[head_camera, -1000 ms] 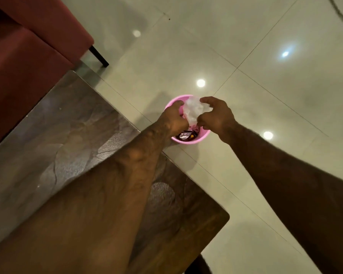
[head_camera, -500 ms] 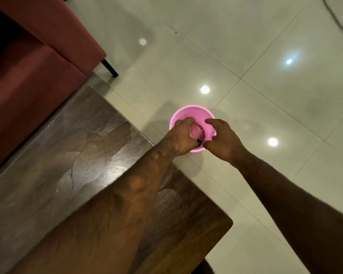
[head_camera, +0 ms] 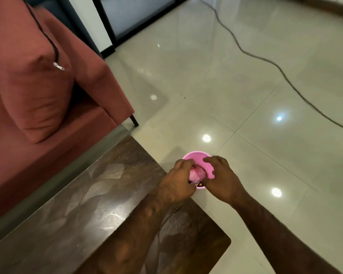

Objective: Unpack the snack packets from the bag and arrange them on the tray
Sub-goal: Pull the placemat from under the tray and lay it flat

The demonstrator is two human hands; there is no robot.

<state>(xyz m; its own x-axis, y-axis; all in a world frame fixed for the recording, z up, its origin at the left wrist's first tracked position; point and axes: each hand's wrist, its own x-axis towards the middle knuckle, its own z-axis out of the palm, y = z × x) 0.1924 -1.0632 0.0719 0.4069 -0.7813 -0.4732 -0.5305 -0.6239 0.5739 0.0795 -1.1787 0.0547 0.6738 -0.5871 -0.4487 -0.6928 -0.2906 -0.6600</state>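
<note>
A small pink bin (head_camera: 196,156) stands on the floor just past the table's corner. Inside it lies a crumpled, pink-tinted plastic bag (head_camera: 196,174), with a dark snack wrapper (head_camera: 199,184) below it at the near side. My left hand (head_camera: 177,181) has its fingers curled onto the crumpled bag at the bin's left rim. My right hand (head_camera: 220,179) arches over the bin's right side with fingers apart, holding nothing that I can see. No tray is in view.
A dark wooden table (head_camera: 99,204) fills the lower left, under my left forearm. A red sofa (head_camera: 99,80) with a cushion (head_camera: 34,89) stands beyond it. A black cable (head_camera: 273,64) runs across the glossy tiled floor at the right.
One second ago both hands held the crumpled bag above the bin. It has since been pushed down inside, and my view has tilted up to show the sofa and cable.
</note>
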